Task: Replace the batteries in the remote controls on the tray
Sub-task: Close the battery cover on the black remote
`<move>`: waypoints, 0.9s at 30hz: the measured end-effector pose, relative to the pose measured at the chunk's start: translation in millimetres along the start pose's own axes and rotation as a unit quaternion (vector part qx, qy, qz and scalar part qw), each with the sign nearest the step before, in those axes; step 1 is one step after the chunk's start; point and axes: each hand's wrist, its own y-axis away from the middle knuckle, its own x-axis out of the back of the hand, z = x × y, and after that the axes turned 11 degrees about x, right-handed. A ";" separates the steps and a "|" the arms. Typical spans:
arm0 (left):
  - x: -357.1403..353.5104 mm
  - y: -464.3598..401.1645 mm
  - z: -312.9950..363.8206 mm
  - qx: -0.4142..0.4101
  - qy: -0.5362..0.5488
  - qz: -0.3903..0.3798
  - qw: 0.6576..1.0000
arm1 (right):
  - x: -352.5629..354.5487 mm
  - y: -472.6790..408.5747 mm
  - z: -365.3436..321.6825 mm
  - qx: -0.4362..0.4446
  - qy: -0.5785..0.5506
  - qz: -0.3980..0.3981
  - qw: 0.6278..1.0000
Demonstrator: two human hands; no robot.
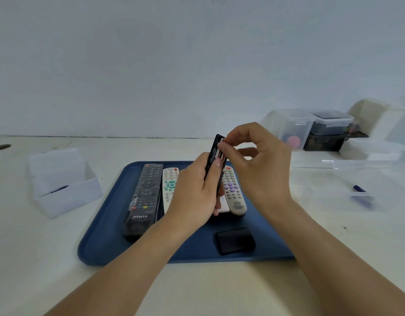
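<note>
At nine o'clock on the bench sits a clear open box (62, 190) with one dark battery (59, 189) lying in it. Moving right, the blue tray (101, 238) carries three remotes that I can count lying flat: one long black remote (143, 199) in a plastic sleeve, one white remote with teal buttons (169, 185), and one grey remote with purple buttons (233, 192); something white lies partly hidden behind my wrist, and I cannot tell what it is. My left hand (194, 192) is wrapped around the lower half of a fourth, the black remote I am working on (214, 156), held above the tray with its long axis running from six up towards twelve o'clock, its open battery bay turned towards three o'clock. My right hand (256, 156), the nearer one to that bay, comes in from three o'clock and pinches at the batteries in the bay (221, 153) with fingertips; I judge the coming move is along the bay, lifting a cell's end free. One black battery cover (235, 242) lies on the tray at about five o'clock. Out at three o'clock on the bench lies one loose blue battery (359, 188), and clear lidded containers (331, 124) stand at two o'clock.
</note>
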 end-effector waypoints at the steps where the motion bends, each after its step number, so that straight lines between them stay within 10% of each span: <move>1: -0.6 -0.1 -0.1 -0.003 -0.009 0.007 1.000 | -0.5 0.3 0.4 0.006 0.006 -0.001 1.000; 27: 3.5 -6.0 -3.0 -0.013 -0.099 0.030 0.995 | 0.1 -3.7 14.3 -0.045 -0.068 -0.043 0.996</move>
